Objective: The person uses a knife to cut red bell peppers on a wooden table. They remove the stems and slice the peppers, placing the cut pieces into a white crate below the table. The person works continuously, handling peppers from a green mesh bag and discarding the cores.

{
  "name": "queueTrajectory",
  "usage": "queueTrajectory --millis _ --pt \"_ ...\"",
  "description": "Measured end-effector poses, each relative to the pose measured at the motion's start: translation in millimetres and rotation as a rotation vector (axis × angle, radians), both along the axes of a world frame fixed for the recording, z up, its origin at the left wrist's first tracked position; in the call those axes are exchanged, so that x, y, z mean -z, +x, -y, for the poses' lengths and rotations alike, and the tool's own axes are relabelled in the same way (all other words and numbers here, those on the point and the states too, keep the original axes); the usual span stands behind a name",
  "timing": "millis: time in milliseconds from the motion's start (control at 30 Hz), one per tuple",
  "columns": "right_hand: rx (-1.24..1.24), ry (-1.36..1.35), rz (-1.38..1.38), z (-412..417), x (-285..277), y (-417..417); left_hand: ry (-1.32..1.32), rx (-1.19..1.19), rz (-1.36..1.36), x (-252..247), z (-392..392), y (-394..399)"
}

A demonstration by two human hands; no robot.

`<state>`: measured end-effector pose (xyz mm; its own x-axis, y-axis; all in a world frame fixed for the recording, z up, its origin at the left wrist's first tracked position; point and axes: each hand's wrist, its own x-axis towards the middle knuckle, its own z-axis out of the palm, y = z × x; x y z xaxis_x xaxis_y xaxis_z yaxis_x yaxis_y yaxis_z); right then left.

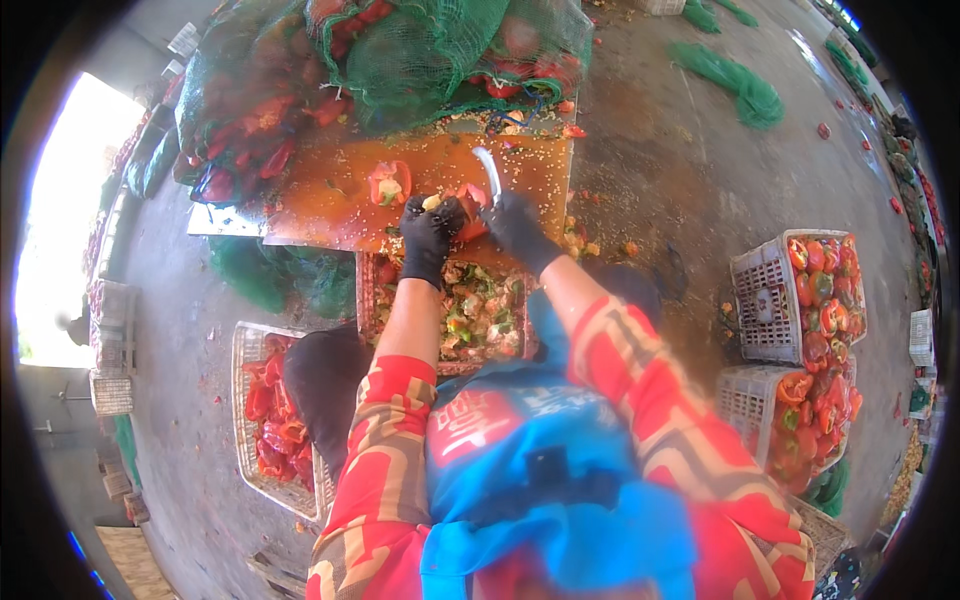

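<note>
Both my hands wear black gloves above the wet orange board [322, 221]. My left hand [430, 236] is closed around a pale, seedy piece, probably a pepper core [431, 202]. In my right hand [517, 229] is a knife with a curved blade [489, 169], pointing away from me. A red bell pepper [471, 210] lies between the two hands; which hand bears on it is hard to tell. Beyond my left hand, an opened red pepper piece [389, 183] shows its core on the board. Below my hands stands a red crate [366, 289] of pepper cores and green scraps.
Green mesh sacks [405, 60] of red peppers cover the far side of the board. At left, a white crate [244, 450] holds red pepper pieces. Two crates of peppers [761, 300] stand at right. Green netting [739, 82] and scraps lie on the concrete floor.
</note>
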<state>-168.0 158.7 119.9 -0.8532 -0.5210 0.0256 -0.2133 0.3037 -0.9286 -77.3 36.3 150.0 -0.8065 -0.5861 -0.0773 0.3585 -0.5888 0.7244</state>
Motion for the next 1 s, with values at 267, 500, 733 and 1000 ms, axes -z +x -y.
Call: queueTrajectory --millis 267,500,733,1000 --pt "-0.060 -0.470 0.310 -9 -41 12 -0.903 0.444 0.394 -60 8 81" --pt "-0.544 -0.331 0.432 -28 -101 51 -0.457 -0.052 0.299 -66 -1 94" --pt "-0.394 -0.368 0.424 -14 -101 48 -1.274 -0.422 0.902 -83 153 323" --pt "-0.235 -0.430 0.538 4 -93 30 -1.787 -0.373 0.830 -103 113 207"
